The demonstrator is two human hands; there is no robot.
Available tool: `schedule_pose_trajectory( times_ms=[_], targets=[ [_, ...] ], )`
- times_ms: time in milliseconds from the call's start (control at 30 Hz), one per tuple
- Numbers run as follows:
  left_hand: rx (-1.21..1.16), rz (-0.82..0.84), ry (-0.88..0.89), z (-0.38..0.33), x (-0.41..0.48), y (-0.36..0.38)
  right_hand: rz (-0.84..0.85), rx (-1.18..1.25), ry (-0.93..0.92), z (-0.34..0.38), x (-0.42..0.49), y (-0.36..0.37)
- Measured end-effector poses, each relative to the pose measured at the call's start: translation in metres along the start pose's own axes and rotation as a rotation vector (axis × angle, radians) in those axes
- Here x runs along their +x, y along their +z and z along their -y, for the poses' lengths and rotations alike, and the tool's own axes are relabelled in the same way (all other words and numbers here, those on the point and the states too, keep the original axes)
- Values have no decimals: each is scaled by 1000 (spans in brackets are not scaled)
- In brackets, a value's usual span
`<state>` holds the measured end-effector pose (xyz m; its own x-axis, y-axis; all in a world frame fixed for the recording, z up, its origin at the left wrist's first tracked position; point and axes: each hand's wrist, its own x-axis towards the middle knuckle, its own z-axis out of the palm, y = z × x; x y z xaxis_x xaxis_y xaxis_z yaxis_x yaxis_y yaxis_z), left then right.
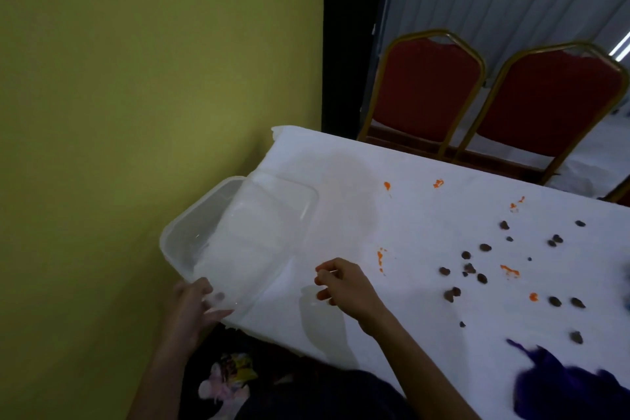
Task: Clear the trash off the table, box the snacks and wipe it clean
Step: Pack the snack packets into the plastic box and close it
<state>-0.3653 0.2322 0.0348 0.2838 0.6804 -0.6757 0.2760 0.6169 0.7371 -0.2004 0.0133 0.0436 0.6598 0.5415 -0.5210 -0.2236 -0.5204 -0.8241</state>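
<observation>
The box, clear plastic and lidless, sits at the end of the table, its outer side hanging out past the edge. Nothing lies in it.

The left hand is at the box's near corner, fingers stretched along the wall. It is blurred, so I cannot tell whether it clasps the corner or only steadies it. The right hand hovers just off the box's near inner corner, above the table, fingers loosely curled with thumb and forefinger apart. Nothing shows between them.

The snacks, small dark brown bits, are scattered well away from the box, out past the right hand. Orange smears dot the table between the box and the snacks and in among them. A faint damp-looking patch spreads just beyond the box's far corner. A purple cloth lies farthest from the box, at the near edge.

Below the box's near corner, under the table edge, a dark bag holds crumpled wrappers, and no wrappers show on the table, so the trash step looks finished. Boxing seems only now to start: the box is in place but every visible snack is still loose. Wiping has not begun, judging by the smears and the idle cloth. Roughly a third done.
</observation>
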Motion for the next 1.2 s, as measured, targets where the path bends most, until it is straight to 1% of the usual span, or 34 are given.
schedule_pose_trajectory(
  times_ms=[133, 267, 433, 533, 633, 700, 800, 900, 1000, 1100, 1200],
  targets=[
    [93, -54, 77, -1, -43, -20, -17, 40, 18, 2, -2, 3],
    [108, -3, 114, 4, -60, -25, -39, 158, 53, -3, -10, -2],
    [274, 156, 105, 20, -55, -8, -96, 360, 129, -18, -23, -23],
    [365, 264, 86, 28, -61, 20, -150, 474, 166, -39, -32, -42],
    [407, 381, 78, 32, -69, 52, -200, 562, 211, -65, -45, -64],
    [451, 457, 86, 36, -68, 68, -249, 559, 229, -83, -54, -76],
    [621, 556, 97, 48, -60, 88, -327, 565, 295, -102, -72, -86],
    [788, 639, 132, 60, -52, 105, -419, 466, 328, -118, -91, -85],
    [904, 676, 187, 74, -45, 120, -520, 386, 401, -136, -105, -79],
    [1010, 718, 230, 90, -36, 130, -584, 367, 438, -153, -113, -75],
    [1072, 705, 313, 102, -40, 134, -638, 320, 447, -165, -118, -70]
  ],
)
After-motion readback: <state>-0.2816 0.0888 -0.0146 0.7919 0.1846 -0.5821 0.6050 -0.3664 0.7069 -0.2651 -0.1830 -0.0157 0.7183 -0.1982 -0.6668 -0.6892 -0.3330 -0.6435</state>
